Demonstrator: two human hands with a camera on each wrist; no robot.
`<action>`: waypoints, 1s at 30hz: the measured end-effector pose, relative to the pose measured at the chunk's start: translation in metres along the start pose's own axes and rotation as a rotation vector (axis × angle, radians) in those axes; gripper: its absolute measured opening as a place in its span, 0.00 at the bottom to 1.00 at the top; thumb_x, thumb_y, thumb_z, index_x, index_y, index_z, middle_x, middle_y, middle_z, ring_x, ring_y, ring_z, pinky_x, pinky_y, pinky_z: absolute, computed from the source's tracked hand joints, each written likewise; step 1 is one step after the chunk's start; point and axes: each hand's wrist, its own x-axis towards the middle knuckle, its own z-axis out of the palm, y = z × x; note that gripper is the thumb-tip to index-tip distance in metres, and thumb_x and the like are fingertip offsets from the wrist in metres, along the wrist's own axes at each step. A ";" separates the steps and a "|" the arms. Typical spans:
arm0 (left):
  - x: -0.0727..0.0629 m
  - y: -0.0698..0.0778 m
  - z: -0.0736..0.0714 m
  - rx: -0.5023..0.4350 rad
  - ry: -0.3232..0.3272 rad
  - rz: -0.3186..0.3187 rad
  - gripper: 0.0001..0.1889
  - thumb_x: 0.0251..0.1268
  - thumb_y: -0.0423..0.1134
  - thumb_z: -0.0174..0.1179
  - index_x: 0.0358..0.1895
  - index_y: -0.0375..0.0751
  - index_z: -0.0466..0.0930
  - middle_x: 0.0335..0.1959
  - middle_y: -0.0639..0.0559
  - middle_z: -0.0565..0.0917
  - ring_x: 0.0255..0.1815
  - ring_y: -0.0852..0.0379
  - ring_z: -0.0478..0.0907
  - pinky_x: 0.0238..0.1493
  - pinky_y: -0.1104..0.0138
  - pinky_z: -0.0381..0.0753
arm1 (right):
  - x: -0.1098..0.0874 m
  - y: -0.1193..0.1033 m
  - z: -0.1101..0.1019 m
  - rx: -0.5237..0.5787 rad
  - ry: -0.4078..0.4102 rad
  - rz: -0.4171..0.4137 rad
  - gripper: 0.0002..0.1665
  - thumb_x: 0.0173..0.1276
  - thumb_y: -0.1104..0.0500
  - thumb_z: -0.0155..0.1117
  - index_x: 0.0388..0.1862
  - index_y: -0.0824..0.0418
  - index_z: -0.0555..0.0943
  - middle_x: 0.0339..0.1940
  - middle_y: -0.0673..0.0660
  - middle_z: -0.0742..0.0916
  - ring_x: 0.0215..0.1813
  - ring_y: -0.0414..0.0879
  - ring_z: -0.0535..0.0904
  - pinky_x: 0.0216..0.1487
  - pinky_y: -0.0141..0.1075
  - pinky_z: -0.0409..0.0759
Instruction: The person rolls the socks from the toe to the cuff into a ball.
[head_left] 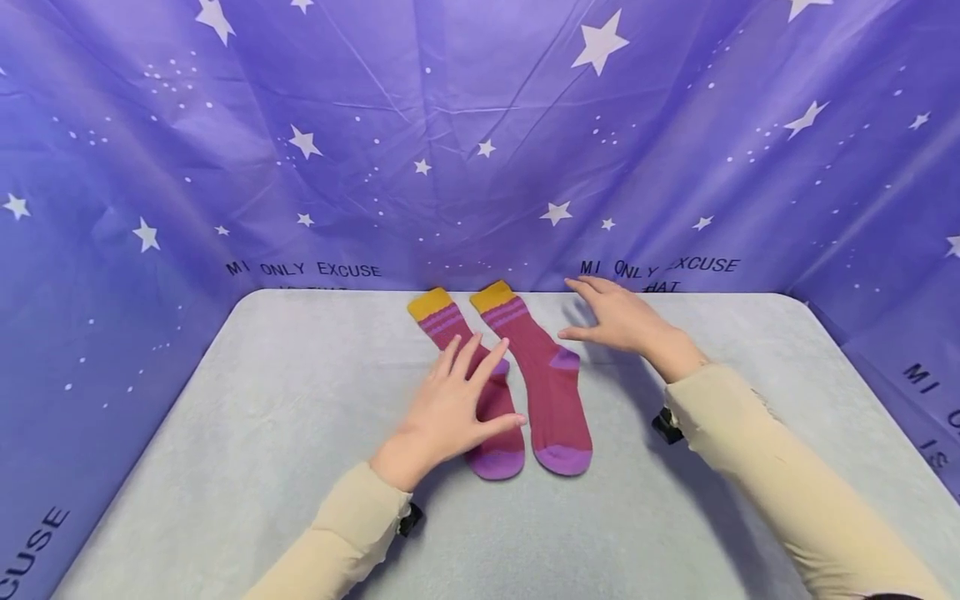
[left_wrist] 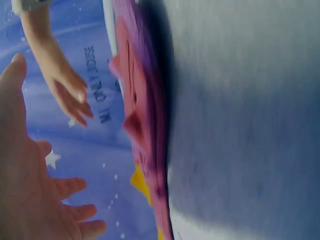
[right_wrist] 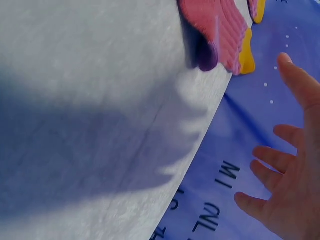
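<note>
Left sock [head_left: 498,404]: lay flat, partly beneath the left grip [head_left: 447,408]. Right sock [head_left: 551,400]: lay flat between left grip and right grip [head_left: 622,321]. Both grips: fingers spread wide, holding nothing. Laying-out seemed done; neither sock was lifted or folded.

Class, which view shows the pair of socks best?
The head view: both socks show from yellow cuffs to purple toes, though the left hand partly covers one. The left wrist view shows them edge-on; the right wrist view, only cropped parts.
</note>
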 end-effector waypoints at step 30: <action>-0.012 0.044 0.030 -1.476 -0.246 -0.346 0.37 0.67 0.36 0.59 0.76 0.30 0.55 0.78 0.34 0.59 0.79 0.38 0.56 0.77 0.48 0.60 | 0.041 -0.026 0.013 0.570 -0.185 0.161 0.43 0.72 0.44 0.58 0.74 0.70 0.62 0.69 0.72 0.74 0.67 0.64 0.73 0.65 0.54 0.76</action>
